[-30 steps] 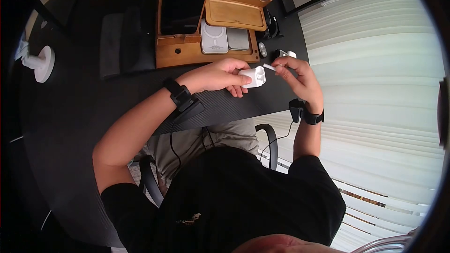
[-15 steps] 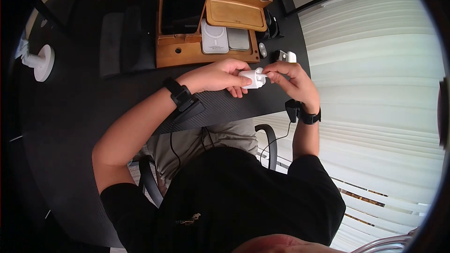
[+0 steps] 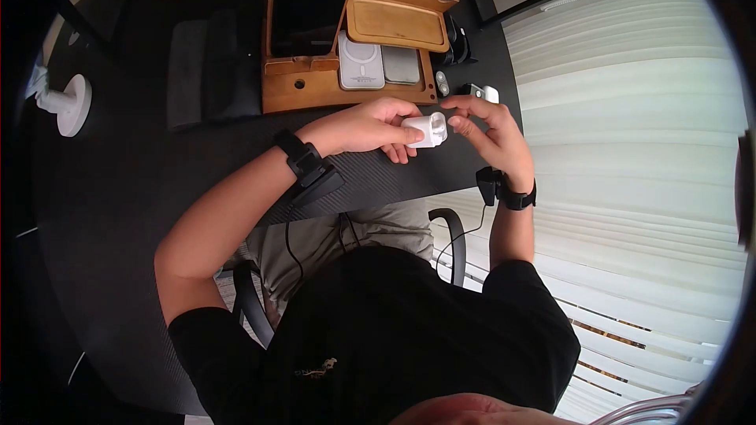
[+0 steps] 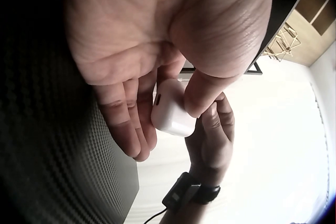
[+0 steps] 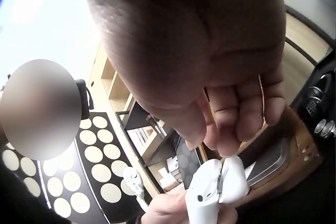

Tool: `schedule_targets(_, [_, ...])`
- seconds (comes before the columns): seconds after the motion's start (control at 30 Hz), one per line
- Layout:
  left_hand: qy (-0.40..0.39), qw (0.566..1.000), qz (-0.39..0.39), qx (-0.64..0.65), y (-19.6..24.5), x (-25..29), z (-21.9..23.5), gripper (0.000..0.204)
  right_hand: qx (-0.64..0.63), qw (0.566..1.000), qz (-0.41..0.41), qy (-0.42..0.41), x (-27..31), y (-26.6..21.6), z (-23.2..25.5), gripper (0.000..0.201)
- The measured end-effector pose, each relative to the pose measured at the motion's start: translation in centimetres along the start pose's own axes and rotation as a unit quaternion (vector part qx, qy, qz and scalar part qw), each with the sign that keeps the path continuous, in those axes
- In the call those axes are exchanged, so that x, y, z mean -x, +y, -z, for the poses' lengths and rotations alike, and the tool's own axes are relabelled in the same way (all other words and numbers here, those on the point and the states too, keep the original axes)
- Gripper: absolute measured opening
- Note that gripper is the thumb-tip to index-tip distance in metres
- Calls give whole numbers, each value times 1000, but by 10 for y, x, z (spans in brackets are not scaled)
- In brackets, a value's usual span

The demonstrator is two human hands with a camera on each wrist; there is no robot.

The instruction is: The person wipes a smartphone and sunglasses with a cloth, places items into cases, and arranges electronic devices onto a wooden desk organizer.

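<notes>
My left hand [image 3: 370,124] holds a small white earbud case [image 3: 425,132] between thumb and fingers, close above the front part of the dark desk. Its rounded white outside and a small dark slot show in the left wrist view. From the right wrist, the case's lid [image 5: 234,182] is seen swung back, and a white earbud top with dark grilles [image 5: 205,184] sits in the case. Just right of the case is my right hand [image 3: 500,135], its thumb and forefinger parted with nothing visible between them. Those fingertips hover right at the case's open end.
Behind my hands stands a wooden desk organizer [image 3: 315,88] with a dark tablet-like panel [image 3: 311,8], a white ringed slab [image 3: 361,63] and a silver flat case [image 3: 402,67]. A small grey oval object [image 3: 441,83] lies beside it. At far left is a round white base [image 3: 72,106].
My right hand carried a slim white piece, likely an earbud, leftward to the case, then let go of it there. Its fingers have since parted. The left hand stays put.
</notes>
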State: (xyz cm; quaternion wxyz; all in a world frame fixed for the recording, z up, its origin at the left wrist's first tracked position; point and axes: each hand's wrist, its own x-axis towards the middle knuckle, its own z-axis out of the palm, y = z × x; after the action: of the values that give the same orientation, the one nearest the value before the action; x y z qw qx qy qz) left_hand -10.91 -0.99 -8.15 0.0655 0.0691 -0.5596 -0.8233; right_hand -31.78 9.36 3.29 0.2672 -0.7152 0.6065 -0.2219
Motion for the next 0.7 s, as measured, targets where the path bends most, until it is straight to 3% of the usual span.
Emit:
schedule_targets(0.13, [3, 1000, -2, 2, 0, -1, -1, 32, -10, 1000, -9, 22, 2, 8, 1, 23])
schedule_targets(0.53, [5, 1000, 3, 4, 1, 0, 0, 31, 12, 1000, -25, -12, -1, 22, -9, 24])
schedule_targets(0.7, [5, 1000, 6, 6, 1, 0, 0, 32, 1, 999, -28, -18, 2, 23, -7, 33])
